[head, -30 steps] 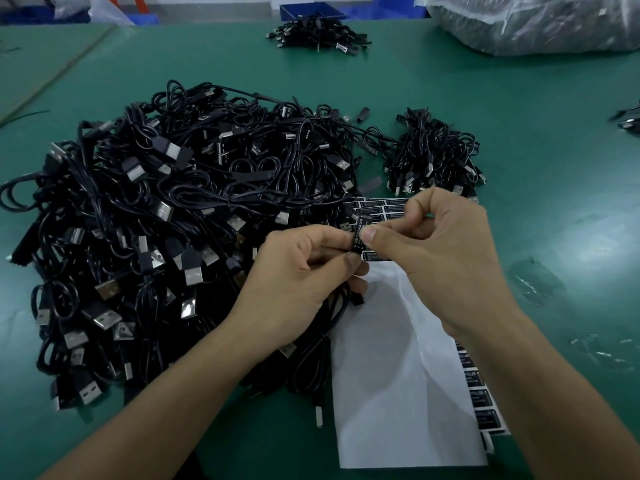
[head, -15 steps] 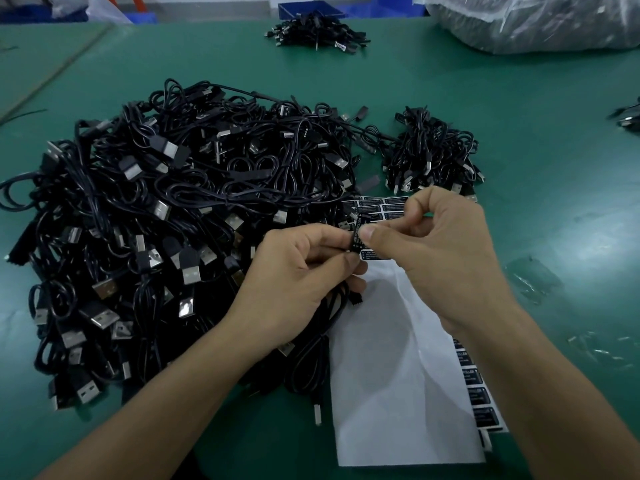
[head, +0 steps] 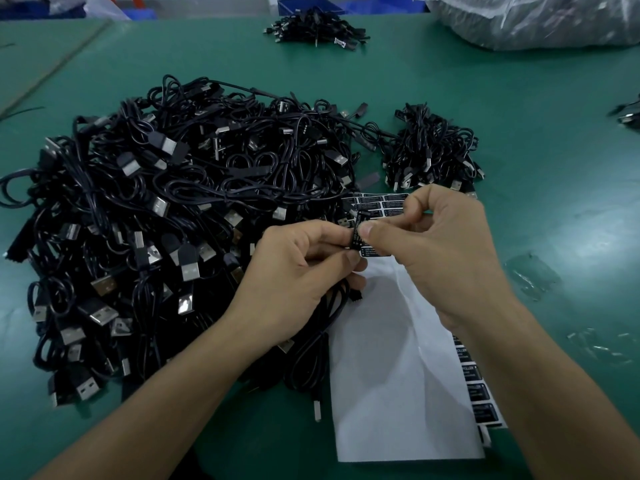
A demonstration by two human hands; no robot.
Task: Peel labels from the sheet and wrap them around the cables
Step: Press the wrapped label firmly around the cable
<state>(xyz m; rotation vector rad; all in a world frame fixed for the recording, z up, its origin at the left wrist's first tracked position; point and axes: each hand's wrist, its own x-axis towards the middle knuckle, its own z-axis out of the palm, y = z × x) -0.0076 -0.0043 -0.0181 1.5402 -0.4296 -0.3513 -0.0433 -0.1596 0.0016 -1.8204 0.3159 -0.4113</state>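
Both hands meet mid-desk, working one label

- left hand (head: 294,271): fingers curled, thumb and forefinger tips pinching the black label (head: 356,237) from its left edge; it also holds a black cable (head: 335,311), which loops down under the palm toward the wrist, with a plug end lying on the desk (head: 554,168)
- right hand (head: 440,251): thumb and forefinger clamped on the same label from the right, other fingers curled in
- label stands roughly upright between the two sets of fingertips, white print facing the right thumb; can't tell how far round the cable it is
- label sheet (head: 398,358): white strip lying directly under both hands, running back below the right forearm; unpeeled labels (head: 377,202) just beyond the fingertips, more along the edge beside the right forearm
- big cable pile (head: 173,220) left of the left hand, touching it
- small cable bundle (head: 433,154) just beyond the right hand
- another bundle (head: 315,27) and a plastic bag (head: 536,19) far beyond both hands
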